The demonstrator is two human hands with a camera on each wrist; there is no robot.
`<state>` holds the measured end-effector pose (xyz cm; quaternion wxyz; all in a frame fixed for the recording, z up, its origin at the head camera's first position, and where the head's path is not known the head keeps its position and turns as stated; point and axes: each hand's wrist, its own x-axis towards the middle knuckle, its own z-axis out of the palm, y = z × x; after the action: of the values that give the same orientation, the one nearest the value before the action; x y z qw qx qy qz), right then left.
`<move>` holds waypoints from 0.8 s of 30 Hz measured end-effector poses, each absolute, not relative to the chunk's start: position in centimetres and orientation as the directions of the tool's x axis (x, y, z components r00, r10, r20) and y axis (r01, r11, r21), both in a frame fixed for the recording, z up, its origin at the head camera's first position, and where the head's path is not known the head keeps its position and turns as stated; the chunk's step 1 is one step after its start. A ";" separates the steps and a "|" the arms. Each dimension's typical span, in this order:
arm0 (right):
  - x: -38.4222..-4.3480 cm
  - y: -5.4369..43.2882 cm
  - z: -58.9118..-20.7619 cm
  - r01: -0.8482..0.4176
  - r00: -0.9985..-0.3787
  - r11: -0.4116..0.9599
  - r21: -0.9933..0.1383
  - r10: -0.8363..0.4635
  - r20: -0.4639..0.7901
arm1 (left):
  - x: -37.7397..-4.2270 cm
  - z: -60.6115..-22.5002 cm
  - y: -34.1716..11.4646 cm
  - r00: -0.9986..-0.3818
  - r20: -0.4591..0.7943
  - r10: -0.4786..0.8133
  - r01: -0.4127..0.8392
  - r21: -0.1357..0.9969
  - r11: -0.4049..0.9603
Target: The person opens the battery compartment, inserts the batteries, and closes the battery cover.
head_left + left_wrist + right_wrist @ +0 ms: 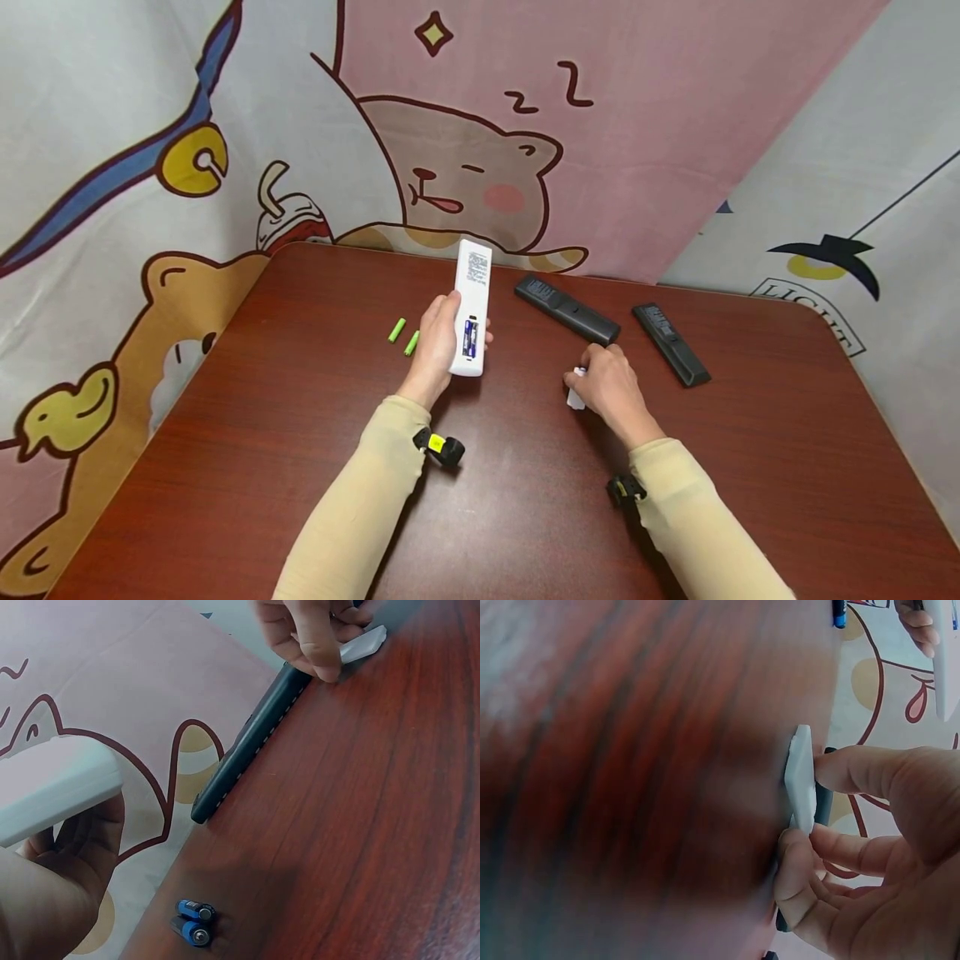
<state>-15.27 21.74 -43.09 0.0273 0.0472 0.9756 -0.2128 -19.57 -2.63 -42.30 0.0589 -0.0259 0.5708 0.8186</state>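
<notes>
My left hand [433,342] grips a white remote control [471,283], held back side up above the table. Its battery compartment is uncovered, and blue batteries [470,337] lie inside. Lower right of it, my right hand [611,385] pinches a small white battery cover [802,780] between thumb and fingers, close over the tabletop. Just left of my left hand lie two green batteries [397,330], one partly hidden by the hand. The left wrist view shows two blue-and-dark batteries [195,932] on the table below the white remote.
A black remote control [567,309] lies face down just beyond my right hand. Another black remote control [671,344] is to its right. The brown wooden table [510,500] ends at a cartoon-printed cloth [637,150] behind.
</notes>
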 end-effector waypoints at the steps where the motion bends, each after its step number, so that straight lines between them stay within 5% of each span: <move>1: -15.3 21.7 -43.1 0.100 -0.994 0.906 -0.410 0.078 -0.070 | -19.6 -42.3 -2.6 -0.992 -0.111 0.067 -0.128 0.931 -0.341; 24: -15.6 21.2 -42.7 0.064 -0.998 0.891 -0.449 0.048 -0.048 | -19.6 -42.5 -2.6 -0.992 -0.110 0.065 -0.126 0.925 -0.358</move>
<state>-15.59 21.20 -42.66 0.0177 0.0287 0.9723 -0.2315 -19.57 -2.61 -42.48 0.0582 -0.0270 0.5634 0.8237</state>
